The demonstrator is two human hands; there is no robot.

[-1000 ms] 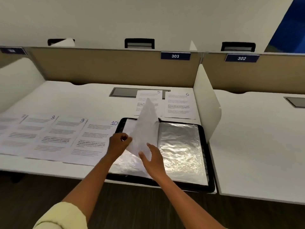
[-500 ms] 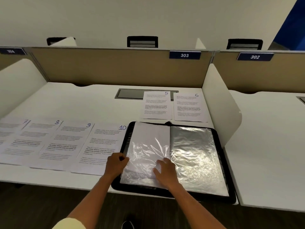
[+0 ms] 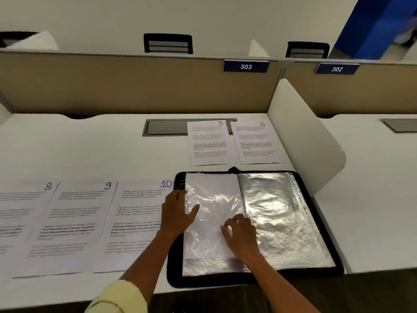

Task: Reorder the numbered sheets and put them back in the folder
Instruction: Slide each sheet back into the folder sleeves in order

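Black zip-edged display folder [image 3: 252, 280] lies open at desk's near edge. Your left hand [image 3: 177, 214] presses flat on white sheet in clear plastic sleeve [image 3: 212, 199]; right hand [image 3: 242, 233], fingers curled, touches sleeve near spine, gripping nothing. Likely seating sheet. Next: white printed sheet numbered 5 [image 3: 209, 143] beyond folder.

Black-edged open folder [image 3: 320, 224], border looks matt cloth-like; its clear plastic sleeves [image 3: 279, 218] glossy, crinkled, strong glare. White paper sheet [image 3: 209, 188] under left sleeve, matt. Loose white printed paper sheets numbered 5 [image 3: 208, 143], 6 [image 3: 257, 142], 8 [image 3: 20, 213], 9 [image 3: 74, 222], 10 [image 3: 135, 220], matt and flat. White desk top [image 3: 79, 150] smooth, low sheen. Tan partition panel [image 3: 135, 84] matt, cloth-like. White side divider [image 3: 302, 136] smooth, plastic-looking. Pale yellow sleeve [image 3: 119, 298], soft cloth
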